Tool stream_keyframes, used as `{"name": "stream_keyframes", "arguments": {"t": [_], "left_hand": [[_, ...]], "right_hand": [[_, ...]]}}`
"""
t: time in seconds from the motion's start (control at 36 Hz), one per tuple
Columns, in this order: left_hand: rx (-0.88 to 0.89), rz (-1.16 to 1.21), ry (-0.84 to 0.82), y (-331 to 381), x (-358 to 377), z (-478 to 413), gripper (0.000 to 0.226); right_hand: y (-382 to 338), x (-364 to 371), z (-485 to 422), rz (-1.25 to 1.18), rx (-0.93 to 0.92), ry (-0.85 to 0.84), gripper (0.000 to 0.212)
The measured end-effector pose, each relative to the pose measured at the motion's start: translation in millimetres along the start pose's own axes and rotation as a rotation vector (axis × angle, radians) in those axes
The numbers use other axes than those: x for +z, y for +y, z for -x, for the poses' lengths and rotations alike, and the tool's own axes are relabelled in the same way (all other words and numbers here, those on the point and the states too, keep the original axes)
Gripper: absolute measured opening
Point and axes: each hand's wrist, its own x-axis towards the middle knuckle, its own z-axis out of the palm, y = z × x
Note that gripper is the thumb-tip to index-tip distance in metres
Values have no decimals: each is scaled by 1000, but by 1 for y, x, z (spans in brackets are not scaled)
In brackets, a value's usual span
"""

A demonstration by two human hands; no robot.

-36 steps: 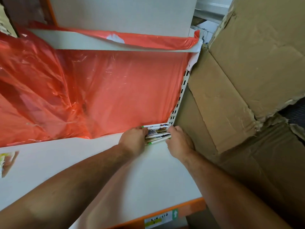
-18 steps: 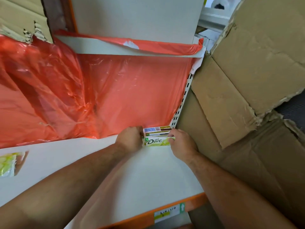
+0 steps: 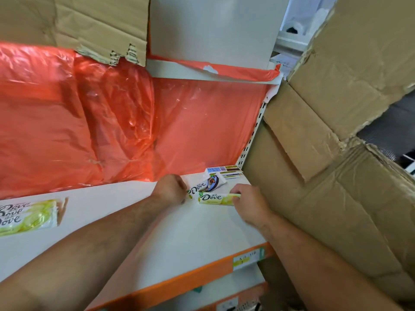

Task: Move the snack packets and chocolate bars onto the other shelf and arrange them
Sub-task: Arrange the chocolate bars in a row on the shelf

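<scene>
Three Dove chocolate bars sit in the far right corner of the white shelf (image 3: 170, 239). A green-and-white bar (image 3: 213, 198) stands on its edge at the front, and my right hand (image 3: 251, 200) pinches its right end. Behind it a white bar (image 3: 205, 186) leans tilted, with my left hand (image 3: 170, 190) closed on its left end. A third bar (image 3: 224, 172) stands against the red plastic at the back. Another stack of green Dove bars (image 3: 27, 217) lies at the shelf's left edge.
Red plastic sheeting (image 3: 112, 122) covers the back wall. Large cardboard boxes (image 3: 325, 153) press against the right side of the shelf, and more cardboard (image 3: 74, 25) hangs above on the left. An upper shelf (image 3: 208, 75) overhangs. An orange price strip (image 3: 202, 272) lines the front edge.
The bars stood as one tight stack between my hands. Now they are spread apart: the white bar has tipped out to the left and the green bar has come forward.
</scene>
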Motion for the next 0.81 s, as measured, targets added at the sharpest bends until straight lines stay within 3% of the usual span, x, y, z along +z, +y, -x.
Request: {"name": "stream_keyframes", "arguments": {"t": [0.11,0.22,0.44,0.67,0.81], "left_hand": [[4,7,43,-10,1,9,6],[90,-69,35,-3,8,14,33],[105,-268,-5,1,24,12,32],[151,-99,14,6,24,10,21],[73,31,14,4,18,12,20]], "right_hand": [[-9,3,22,25,6,-28,9],[-11,2,43,50,14,-41,7],[-7,-7,66,-9,57,-8,13],[-9,-3,75,-25,95,-4,13],[-15,-1,74,-20,98,-8,10]]}}
